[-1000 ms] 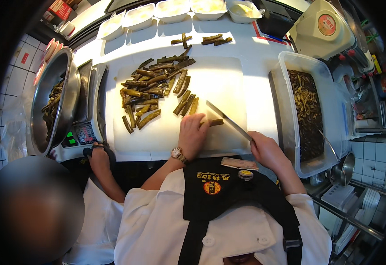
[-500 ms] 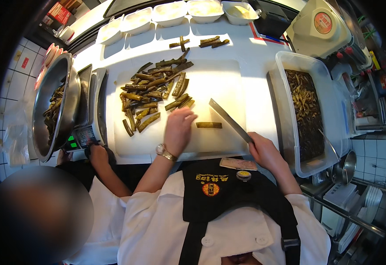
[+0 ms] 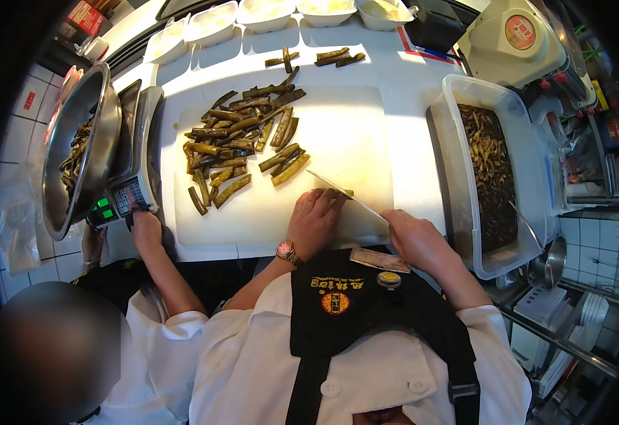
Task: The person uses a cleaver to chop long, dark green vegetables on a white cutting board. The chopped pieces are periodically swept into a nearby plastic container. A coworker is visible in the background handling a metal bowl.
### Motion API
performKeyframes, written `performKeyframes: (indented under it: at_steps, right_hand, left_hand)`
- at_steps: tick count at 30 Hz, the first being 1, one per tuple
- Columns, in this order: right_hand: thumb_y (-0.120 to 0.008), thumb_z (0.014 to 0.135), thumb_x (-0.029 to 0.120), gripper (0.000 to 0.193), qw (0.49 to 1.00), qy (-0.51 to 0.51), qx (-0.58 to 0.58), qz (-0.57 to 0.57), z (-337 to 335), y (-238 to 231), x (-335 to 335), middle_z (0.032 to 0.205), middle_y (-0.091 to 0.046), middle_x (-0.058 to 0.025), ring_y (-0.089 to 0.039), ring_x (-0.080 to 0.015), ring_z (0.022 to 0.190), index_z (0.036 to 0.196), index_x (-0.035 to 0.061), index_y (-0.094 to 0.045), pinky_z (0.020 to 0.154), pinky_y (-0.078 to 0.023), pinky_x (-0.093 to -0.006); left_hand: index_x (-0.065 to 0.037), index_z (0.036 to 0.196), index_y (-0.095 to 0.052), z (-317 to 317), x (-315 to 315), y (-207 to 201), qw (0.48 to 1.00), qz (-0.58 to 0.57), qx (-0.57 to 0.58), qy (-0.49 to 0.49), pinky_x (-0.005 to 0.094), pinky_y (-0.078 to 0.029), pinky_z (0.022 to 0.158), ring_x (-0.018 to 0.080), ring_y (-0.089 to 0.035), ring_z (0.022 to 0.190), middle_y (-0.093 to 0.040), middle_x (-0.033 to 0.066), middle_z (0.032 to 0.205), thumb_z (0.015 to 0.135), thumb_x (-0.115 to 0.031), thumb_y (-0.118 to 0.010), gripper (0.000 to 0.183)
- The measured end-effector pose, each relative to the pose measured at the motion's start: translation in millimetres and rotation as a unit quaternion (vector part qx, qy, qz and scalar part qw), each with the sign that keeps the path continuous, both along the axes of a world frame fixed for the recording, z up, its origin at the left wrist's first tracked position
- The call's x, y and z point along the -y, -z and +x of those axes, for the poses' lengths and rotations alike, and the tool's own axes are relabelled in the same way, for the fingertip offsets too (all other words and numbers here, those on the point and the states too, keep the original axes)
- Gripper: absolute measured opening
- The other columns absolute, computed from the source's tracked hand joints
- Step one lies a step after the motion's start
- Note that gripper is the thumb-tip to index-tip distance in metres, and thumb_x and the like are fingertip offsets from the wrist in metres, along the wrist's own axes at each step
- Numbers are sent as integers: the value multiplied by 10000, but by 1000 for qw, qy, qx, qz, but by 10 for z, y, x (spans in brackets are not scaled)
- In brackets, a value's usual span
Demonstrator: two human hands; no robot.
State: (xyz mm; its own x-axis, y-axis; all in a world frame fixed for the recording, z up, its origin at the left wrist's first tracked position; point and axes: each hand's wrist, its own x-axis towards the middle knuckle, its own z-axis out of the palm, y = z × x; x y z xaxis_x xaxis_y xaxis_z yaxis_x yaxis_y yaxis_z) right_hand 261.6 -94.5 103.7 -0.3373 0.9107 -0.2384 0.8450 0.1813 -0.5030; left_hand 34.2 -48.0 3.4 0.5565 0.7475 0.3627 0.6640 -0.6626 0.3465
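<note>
On the white cutting board (image 3: 362,134), my left hand (image 3: 315,218) bends its fingers over a brownish-green vegetable piece (image 3: 349,192), mostly hidden beneath them. My right hand (image 3: 414,238) grips a knife (image 3: 345,193) by its handle. Its blade slants up to the left, across the piece and close to my left fingertips. Past my left hand lie a few loose cut pieces (image 3: 285,165). A larger heap of the same glossy vegetable pieces (image 3: 228,138) covers the board's left half.
Left, a co-worker's hand (image 3: 146,230) touches a scale (image 3: 127,198) beside a tilted steel bowl (image 3: 104,156) of dark food. At right stands a clear plastic tub (image 3: 458,92) holding dark shredded food. Several white containers (image 3: 214,27) line the back, with a beige machine (image 3: 504,46) at far right.
My left hand has moved down and right onto the single vegetable piece. The knife has shifted left and lies flatter across it. My view has shifted slightly.
</note>
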Motion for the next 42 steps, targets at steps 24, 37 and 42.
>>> performKeyframes:
  at_steps: [24, 37, 42]
  right_hand:
    - [-505, 848, 18, 159, 997, 12, 64, -29, -188, 124, -113, 863, -619, -213, -616, -430, 756, 1007, 26, -512, 656, -499, -511]
    - [-528, 842, 40, 177, 997, -25, 73, -29, -111, 16, -97, 819, -635, -202, -631, -406, 721, 1017, 41, -501, 630, -505, -499]
    - [-521, 831, 18, 169, 998, -16, 54, -23, -189, 34, -79, 813, -624, -201, -627, -421, 714, 990, 39, -465, 627, -502, -507]
  left_hand:
    - [-43, 1148, -617, 3, 45, 65, 1000, -9, 6, -21, 410, -419, 964, 290, -524, 1117, -574, 111, 1177, 802, -117, -592, 355]
    - [-24, 1167, -612, -50, 79, 99, 998, -27, 35, -44, 417, -439, 953, 295, -534, 1135, -568, 130, 1197, 816, -114, -596, 363]
    - [-11, 1156, -616, -53, 99, 68, 998, -36, 19, -51, 408, -444, 946, 303, -533, 1132, -567, 138, 1183, 812, -105, -593, 357]
